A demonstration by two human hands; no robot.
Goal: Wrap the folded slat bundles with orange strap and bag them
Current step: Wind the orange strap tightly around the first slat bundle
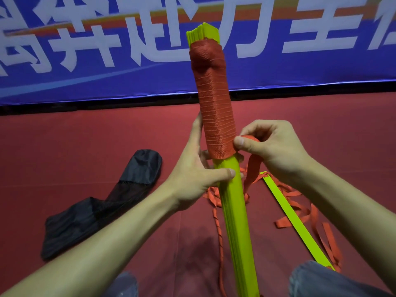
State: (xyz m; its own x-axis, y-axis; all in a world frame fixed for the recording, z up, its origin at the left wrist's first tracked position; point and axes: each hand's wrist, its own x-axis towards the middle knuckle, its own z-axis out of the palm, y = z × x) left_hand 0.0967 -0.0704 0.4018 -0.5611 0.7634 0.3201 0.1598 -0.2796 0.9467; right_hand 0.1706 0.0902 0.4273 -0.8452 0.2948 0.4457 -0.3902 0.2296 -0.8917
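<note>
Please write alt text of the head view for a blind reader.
The left hand grips a yellow-green slat bundle while the right hand pinches orange strap wound round its upper part. A black bag and a loose slat lie on the red floor.

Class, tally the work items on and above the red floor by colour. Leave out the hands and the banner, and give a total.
Yellow-green: 2, the slat bundle and the loose slat
Orange: 1, the strap, partly wound and partly trailing
Black: 1, the bag
Total: 4
</note>
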